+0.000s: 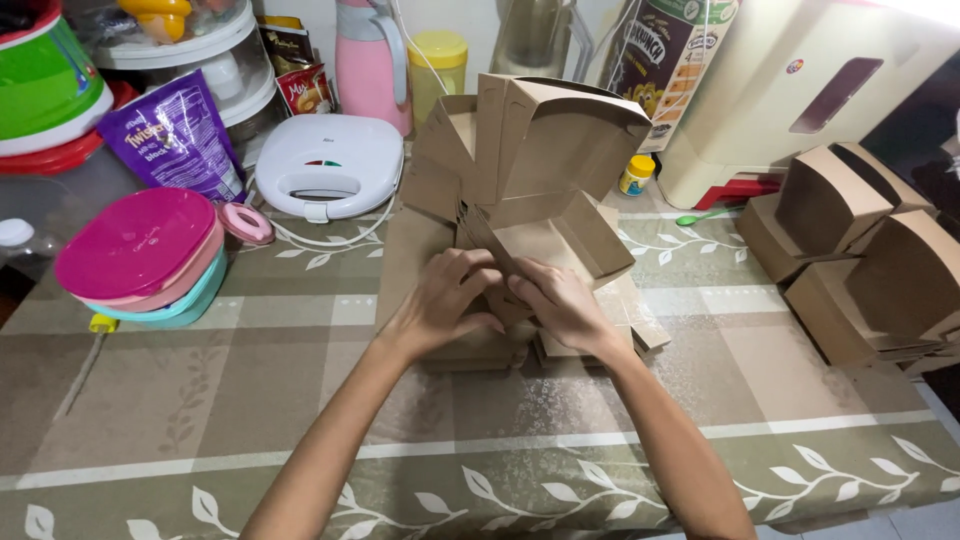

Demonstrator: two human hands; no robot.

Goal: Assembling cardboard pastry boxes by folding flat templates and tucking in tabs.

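left hand [440, 300]: fingers pinch the brown cardboard box [540, 170] low down | right hand [565, 305]: fingers grip the same box | box: stands up past the fingers | flat cardboard stack [640, 325]: under both hands on the surface [200, 400] | pink bowls [135, 245]: far left of fingers

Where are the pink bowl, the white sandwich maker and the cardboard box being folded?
pink bowl [135, 243], head view, inner surface.
sandwich maker [330, 152], head view, white lid.
cardboard box [575, 135], head view, upper flap.
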